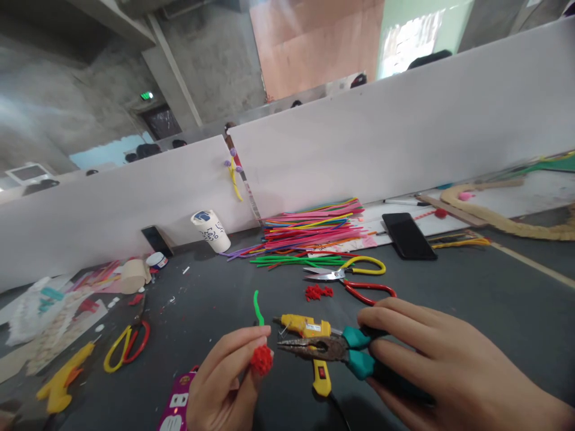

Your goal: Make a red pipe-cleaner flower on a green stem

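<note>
Between the fingertips of my left hand is a red fuzzy ball, and a green stem sticks up behind the fingers. My right hand is wrapped round the handles of long-nose pliers, whose jaws point left, a little right of the red ball and apart from it. Under the pliers lies a yellow glue gun. Red scraps rest beyond it, beside open scissors with a yellow and a red handle.
Bundled coloured stems lie by the white partition. A phone is on the right, a paper cup at the back. On the left are scissors, another glue gun and a purple power strip.
</note>
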Demonstrator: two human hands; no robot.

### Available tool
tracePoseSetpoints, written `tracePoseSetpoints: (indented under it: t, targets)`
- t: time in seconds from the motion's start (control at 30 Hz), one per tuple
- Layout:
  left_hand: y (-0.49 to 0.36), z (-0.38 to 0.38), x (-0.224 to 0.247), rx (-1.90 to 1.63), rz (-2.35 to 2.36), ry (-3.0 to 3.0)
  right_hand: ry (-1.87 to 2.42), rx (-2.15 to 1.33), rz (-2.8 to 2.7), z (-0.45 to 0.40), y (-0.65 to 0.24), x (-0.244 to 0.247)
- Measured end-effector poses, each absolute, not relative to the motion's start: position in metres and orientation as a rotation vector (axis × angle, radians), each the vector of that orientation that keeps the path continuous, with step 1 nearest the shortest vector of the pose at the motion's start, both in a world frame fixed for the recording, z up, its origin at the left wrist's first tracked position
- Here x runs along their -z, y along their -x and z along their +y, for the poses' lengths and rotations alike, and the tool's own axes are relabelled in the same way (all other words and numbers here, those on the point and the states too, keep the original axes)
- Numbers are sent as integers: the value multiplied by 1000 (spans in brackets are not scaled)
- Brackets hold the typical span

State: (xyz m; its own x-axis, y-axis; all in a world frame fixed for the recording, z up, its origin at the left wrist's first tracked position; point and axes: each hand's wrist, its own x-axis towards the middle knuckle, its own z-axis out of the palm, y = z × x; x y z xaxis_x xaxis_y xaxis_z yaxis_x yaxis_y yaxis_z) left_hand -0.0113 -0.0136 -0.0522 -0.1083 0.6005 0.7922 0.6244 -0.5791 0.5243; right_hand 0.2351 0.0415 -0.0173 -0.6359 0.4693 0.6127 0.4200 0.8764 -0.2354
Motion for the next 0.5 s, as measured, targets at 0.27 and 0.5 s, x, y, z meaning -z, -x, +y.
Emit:
tracePoseSetpoints:
  t: [0.27, 0.5]
  targets:
    - [-5, -13, 47, 2202, -1576, 1768, 806, -843, -2198, 39, -220, 15]
    - [-19, -1, 38, 3004, -2244, 1289, 881, -1327, -1703, 56, -175, 26]
